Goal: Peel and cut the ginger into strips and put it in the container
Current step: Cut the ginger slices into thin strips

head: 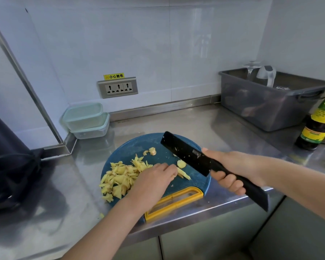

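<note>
— While you count, how many hands are at work?
— Two. The right hand is wrapped tight round the handle of one black knife, whose blade slants over the cutting board. The left hand lies on the board with fingers stretched out, pressing down on ginger and pinching nothing.
— And containers?
— Two clear containers with pale green rims, stacked one on the other in the back left corner of the steel counter, well apart from the board. One grey tub sits at the back right, one dark bottle with a yellow label stands beside it, and one wall socket has three outlets.
— Where is the ginger?
— On the one round blue board with the yellow handle. One ginger pile covers its left side, touching the left hand. Three loose bits lie apart: a knobbly piece toward the far edge, a round slice just beside the blade, and a long strip at the left fingertips.
— How does it look?
— Pale yellow, cut into uneven strips and flat chips, some edged pinkish. Specks cling to the blade.
</note>
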